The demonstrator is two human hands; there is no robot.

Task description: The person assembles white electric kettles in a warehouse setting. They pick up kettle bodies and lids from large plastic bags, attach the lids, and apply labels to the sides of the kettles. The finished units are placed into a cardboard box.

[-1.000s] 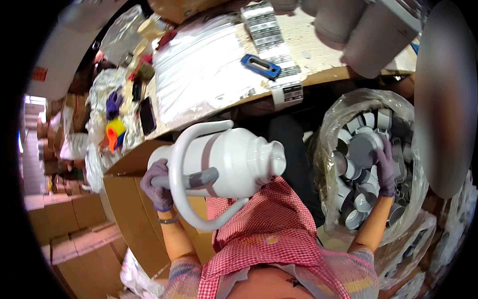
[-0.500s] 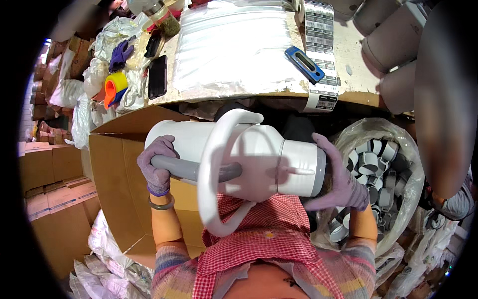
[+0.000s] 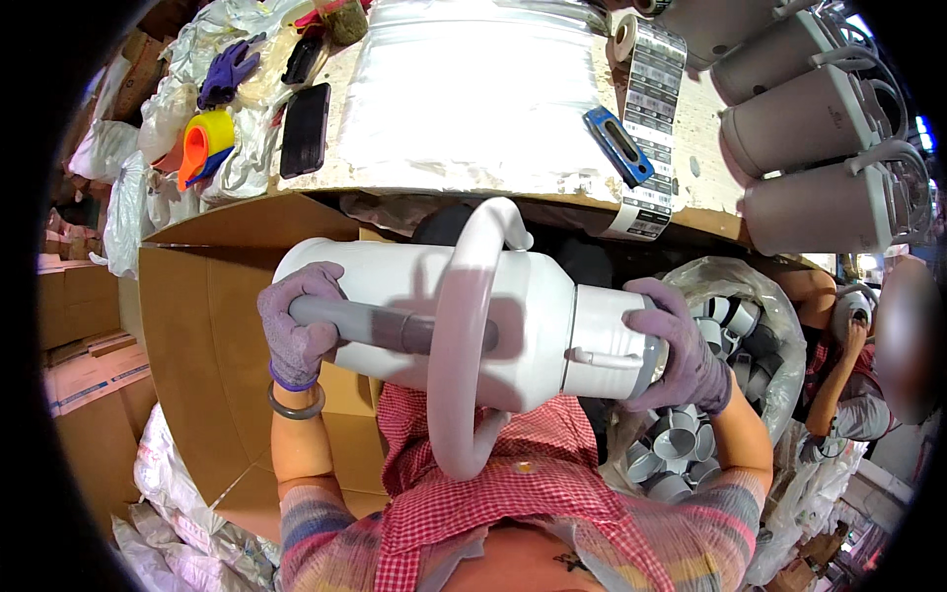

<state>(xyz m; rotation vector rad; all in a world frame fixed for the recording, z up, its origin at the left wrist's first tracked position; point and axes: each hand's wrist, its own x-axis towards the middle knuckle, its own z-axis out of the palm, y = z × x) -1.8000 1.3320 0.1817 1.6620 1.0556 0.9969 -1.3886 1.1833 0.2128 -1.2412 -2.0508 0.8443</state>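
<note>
A large white insulated jug (image 3: 395, 266) lies on its side in front of my apron, held across my body. It has a grey side handle (image 3: 365, 324), and a thick curved carrying handle (image 3: 456, 385) arches over its body. My left hand (image 3: 304, 328), in a purple-grey glove, is wrapped round the end of the side handle. At the right end is the jug's narrower white neck (image 3: 597, 340) with a grey rim. My right hand (image 3: 681, 347), gloved too, is closed round that rim, thumb and fingers on opposite sides.
An open cardboard box (image 3: 212, 375) stands at left. At right, a plastic-lined container (image 3: 779, 395) holds several grey and white parts. The table bears white plastic sheets (image 3: 473, 89), a blue cutter (image 3: 619, 146), a label roll (image 3: 651, 94), a phone (image 3: 306, 128) and grey jugs (image 3: 814, 212). A co-worker (image 3: 858, 395) sits at right.
My right hand has closed onto the jug's rim from a looser, spread pose. The jug has rolled slightly, and its carrying handle has shifted right. The co-worker at right shows more fully.
</note>
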